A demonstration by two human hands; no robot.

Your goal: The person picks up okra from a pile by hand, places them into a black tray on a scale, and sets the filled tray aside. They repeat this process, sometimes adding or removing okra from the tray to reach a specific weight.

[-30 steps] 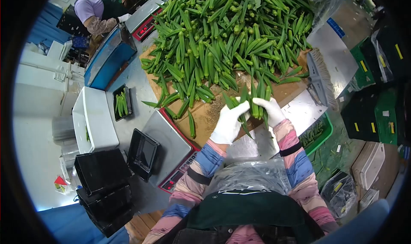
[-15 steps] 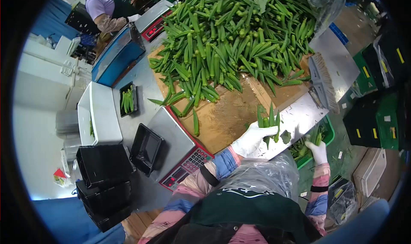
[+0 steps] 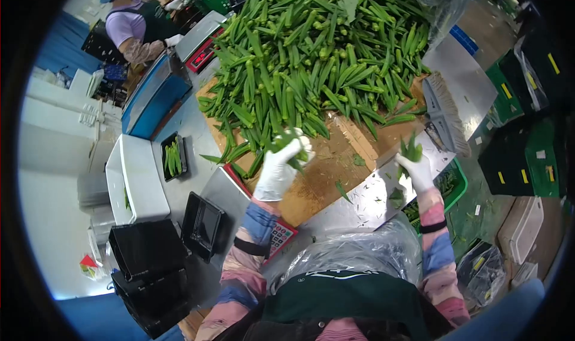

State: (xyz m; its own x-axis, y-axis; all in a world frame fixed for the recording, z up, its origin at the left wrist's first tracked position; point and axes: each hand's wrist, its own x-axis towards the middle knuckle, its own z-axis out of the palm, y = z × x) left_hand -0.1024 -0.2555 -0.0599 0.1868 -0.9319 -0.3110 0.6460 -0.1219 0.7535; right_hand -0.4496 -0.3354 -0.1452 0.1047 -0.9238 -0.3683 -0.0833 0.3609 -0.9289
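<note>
A big heap of green okra (image 3: 311, 59) covers the back of the cardboard-topped table. In front of the heap, my white-gloved left hand (image 3: 280, 167) is closed around several okra pods (image 3: 294, 155). My right hand (image 3: 418, 168), gloved too, grips a few okra pods (image 3: 409, 149) that point upward, above the table's right edge. Below it, a green basket (image 3: 460, 188) with okra and scraps is partly covered by my arm. Loose leaf bits lie on the shiny metal surface (image 3: 353, 200).
At left are a weighing scale with red keypad (image 3: 280, 236), an empty black tray (image 3: 202, 226), a black tray of okra (image 3: 173, 156), a white bin (image 3: 139, 179) and stacked black trays (image 3: 147, 248). A brush (image 3: 446, 113) lies right. Another person (image 3: 129, 26) stands at the far left.
My left hand has moved left with okra, from over the metal surface to the heap's front. My right hand has risen from the green basket to the table edge, holding okra.
</note>
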